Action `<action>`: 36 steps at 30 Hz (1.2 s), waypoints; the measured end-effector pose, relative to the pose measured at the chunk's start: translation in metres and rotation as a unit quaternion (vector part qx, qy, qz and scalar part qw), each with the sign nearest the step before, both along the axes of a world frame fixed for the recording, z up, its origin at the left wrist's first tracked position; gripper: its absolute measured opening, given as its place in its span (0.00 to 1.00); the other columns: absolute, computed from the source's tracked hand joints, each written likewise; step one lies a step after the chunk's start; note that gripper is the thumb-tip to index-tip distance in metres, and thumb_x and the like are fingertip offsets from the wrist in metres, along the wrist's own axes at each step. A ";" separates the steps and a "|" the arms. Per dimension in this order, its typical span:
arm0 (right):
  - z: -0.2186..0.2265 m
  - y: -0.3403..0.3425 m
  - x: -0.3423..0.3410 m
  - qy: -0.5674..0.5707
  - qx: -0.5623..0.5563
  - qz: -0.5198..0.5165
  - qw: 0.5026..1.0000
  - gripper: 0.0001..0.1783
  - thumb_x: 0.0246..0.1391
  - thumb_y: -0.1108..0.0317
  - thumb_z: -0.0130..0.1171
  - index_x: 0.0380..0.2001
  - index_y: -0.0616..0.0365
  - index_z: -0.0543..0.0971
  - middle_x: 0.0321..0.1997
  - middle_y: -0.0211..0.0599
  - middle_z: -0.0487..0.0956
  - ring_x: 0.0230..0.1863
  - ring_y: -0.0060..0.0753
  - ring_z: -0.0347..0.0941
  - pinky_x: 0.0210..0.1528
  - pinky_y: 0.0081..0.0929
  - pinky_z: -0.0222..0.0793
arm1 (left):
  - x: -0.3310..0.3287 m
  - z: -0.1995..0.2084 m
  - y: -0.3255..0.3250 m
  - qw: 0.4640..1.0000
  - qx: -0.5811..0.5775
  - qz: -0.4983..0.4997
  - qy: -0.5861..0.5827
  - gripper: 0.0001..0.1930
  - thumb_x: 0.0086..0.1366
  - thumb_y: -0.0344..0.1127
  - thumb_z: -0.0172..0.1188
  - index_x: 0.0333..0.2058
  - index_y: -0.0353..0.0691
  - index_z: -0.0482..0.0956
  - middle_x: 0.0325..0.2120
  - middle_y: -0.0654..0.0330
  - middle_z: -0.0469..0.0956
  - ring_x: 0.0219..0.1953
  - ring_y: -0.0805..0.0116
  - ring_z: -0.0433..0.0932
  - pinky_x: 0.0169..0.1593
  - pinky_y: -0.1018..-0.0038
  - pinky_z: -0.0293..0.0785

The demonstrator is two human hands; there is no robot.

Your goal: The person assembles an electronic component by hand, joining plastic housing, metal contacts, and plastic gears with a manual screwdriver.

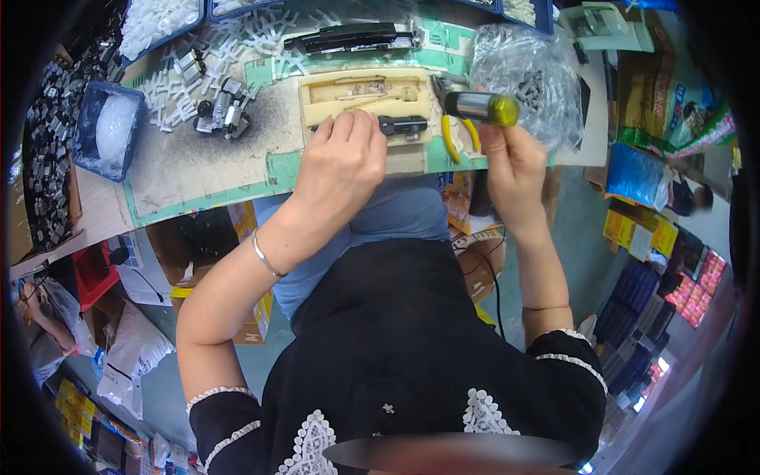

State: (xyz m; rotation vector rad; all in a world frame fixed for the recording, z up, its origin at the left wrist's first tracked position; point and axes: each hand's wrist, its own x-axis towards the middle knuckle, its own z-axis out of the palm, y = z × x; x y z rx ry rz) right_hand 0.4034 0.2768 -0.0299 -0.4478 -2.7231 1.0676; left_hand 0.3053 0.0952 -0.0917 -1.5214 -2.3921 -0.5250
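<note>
Worktop [170, 176]: spans the upper view before you, edged with green tape.
Clear plastic bag [495, 59]: at right on it, small grey pieces showing inside.
Cream fixture [306, 103]: a recessed block, directly ahead of your lap.
Blue bin [84, 146]: at far left, a white bundle within.
Left grip [344, 158]: your fingers curl over the fixture's near side; you cannot tell whether they pinch the part beneath.
Right grip [518, 170]: your fingers close about the tool, just right of the fixture.
Long black component [352, 38]: lies beyond the fixture.
Yellow-ended metal tool [475, 107]: tilted, slightly blurred, kind unclear.
Yellow-handled pliers [450, 141]: beside the fixture, partly covered.
Black part [405, 125]: in the near recess, emerging rightward from your left fingers.
</note>
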 end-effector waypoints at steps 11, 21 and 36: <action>-0.024 -0.006 0.007 -0.023 0.051 0.033 0.998 0.10 0.59 0.66 0.53 0.39 0.61 0.76 0.26 0.47 0.75 0.27 0.48 0.74 0.28 0.35 0.67 | 0.001 0.004 -0.005 0.999 -0.032 -0.030 0.008 0.13 0.49 0.27 0.55 0.36 0.29 0.75 0.33 0.54 0.74 0.36 0.63 0.74 0.37 0.74 0.74; -0.023 -0.009 0.000 0.047 0.106 0.117 0.986 0.18 0.57 0.65 0.54 0.51 0.55 0.74 0.27 0.42 0.77 0.25 0.42 0.74 0.26 0.34 0.69 | 0.005 -0.009 -0.001 0.994 0.009 -0.004 0.112 0.10 0.51 0.27 0.56 0.31 0.25 0.78 0.34 0.46 0.75 0.37 0.57 0.75 0.43 0.69 0.75; -0.020 0.003 -0.001 -0.031 -0.002 0.010 0.999 0.10 0.60 0.66 0.51 0.37 0.62 0.76 0.20 0.45 0.73 0.20 0.37 0.69 0.25 0.32 0.64 | 0.016 -0.004 -0.007 0.996 0.070 0.055 0.004 0.15 0.49 0.26 0.54 0.38 0.31 0.78 0.42 0.54 0.76 0.37 0.62 0.76 0.41 0.71 0.72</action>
